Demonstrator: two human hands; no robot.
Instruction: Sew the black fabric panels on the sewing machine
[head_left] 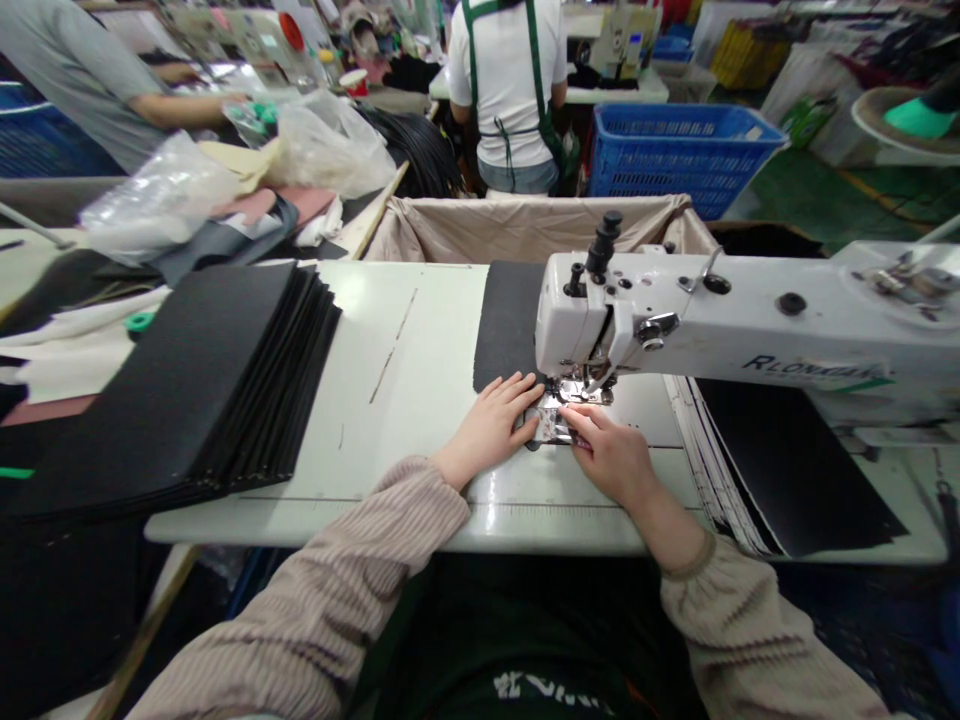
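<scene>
Probably light but stiffish, the black panel [506, 325] by the sewing machine [720, 310] wants flat pressure near its edge; my left hand [495, 425] spreads there; whether my right hand [615, 455] pinches anything, I can't tell.

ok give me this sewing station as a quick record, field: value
left hand: spread flat, fingertips on the near edge of the black panel
right hand: fingertips at the metal plate; any grip unclear
machine: white sewing machine, its head over the panel's right side
left side: stack of black panels, fanned
right side: pale-edged black pieces, partly behind the machine
behind: cloth-lined bin, blue crate, person in white shirt, back turned
</scene>
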